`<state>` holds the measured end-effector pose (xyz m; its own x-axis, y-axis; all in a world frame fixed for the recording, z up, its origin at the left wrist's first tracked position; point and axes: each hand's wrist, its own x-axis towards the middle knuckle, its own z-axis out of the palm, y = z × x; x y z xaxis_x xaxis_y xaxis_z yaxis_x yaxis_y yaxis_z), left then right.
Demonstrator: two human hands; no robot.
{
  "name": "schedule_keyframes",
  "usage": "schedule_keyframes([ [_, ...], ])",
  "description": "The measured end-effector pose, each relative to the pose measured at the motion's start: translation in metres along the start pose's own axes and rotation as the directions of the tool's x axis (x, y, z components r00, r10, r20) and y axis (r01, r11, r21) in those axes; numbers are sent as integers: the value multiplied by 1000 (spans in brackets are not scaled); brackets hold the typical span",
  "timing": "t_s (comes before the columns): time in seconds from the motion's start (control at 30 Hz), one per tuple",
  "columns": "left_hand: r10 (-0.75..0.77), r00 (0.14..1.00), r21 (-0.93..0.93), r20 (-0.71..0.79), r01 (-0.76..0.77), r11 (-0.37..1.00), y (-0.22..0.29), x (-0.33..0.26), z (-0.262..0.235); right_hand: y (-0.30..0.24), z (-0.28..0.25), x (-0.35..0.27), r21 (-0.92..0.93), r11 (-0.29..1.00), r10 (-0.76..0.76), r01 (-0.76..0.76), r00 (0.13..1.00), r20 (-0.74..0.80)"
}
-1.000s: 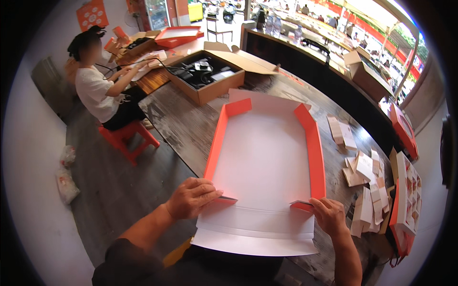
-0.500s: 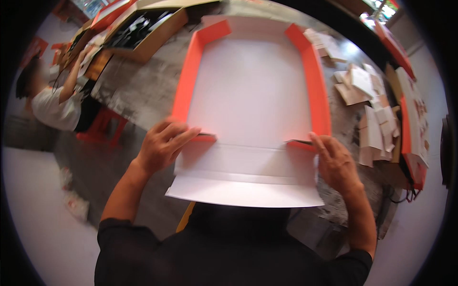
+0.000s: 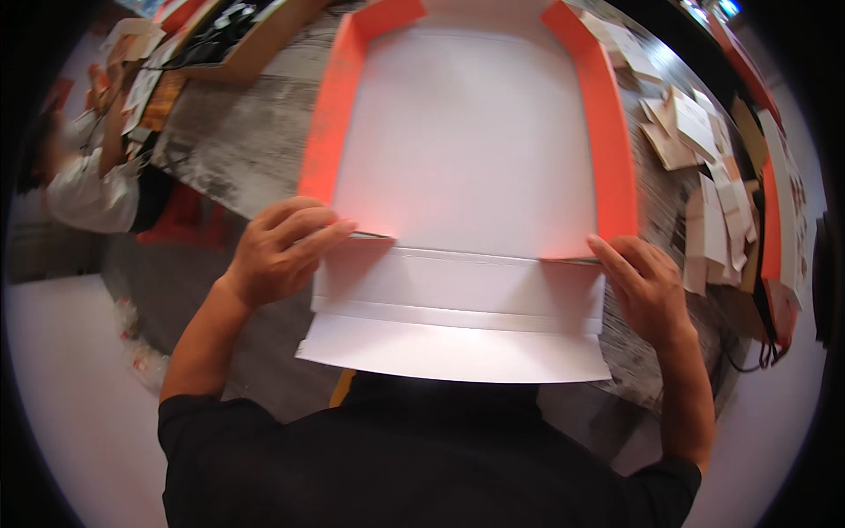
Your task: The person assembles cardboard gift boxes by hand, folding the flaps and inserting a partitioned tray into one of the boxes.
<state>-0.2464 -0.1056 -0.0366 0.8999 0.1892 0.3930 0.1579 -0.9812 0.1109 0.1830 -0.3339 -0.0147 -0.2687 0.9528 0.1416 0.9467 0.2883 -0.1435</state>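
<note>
An open cardboard box (image 3: 475, 141), white inside with orange side walls, lies in front of me on the table. Both side walls stand up, and their near end flaps are folded inward. My left hand (image 3: 286, 251) is closed at the near left corner, thumb and fingers pinching the wall and its flap. At the near right corner my right hand (image 3: 647, 282) grips the other flap in the same way, fingertips on its upper edge. The white front panel (image 3: 458, 345) lies unfolded toward my body. The box's far end runs out of the picture.
The grey worn table (image 3: 238, 132) extends around the box. Folded white and brown cardboard pieces (image 3: 695, 132) are piled at the right, beside an orange-and-white box (image 3: 779, 211). Far left, a carton (image 3: 255, 53) holds black items, and a person in a white top (image 3: 92, 194) works there.
The box looks larger and nearer, its far end now cut off by the upper edge. My hands have moved slightly apart, each still on its corner flap.
</note>
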Motion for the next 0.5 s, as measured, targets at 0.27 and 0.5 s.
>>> schedule_keyframes([
  [0.27, -2, 998, 6, 55, 2, 1000, 2, 0, 1, -7, 8, 0, 57, 998, 21, -17, 997, -74],
  [0.5, 34, 974, 17, 224, -39, 999, -1, 5, -13, -18, -22, -2, 21, 996, 79, -85, 974, 212],
])
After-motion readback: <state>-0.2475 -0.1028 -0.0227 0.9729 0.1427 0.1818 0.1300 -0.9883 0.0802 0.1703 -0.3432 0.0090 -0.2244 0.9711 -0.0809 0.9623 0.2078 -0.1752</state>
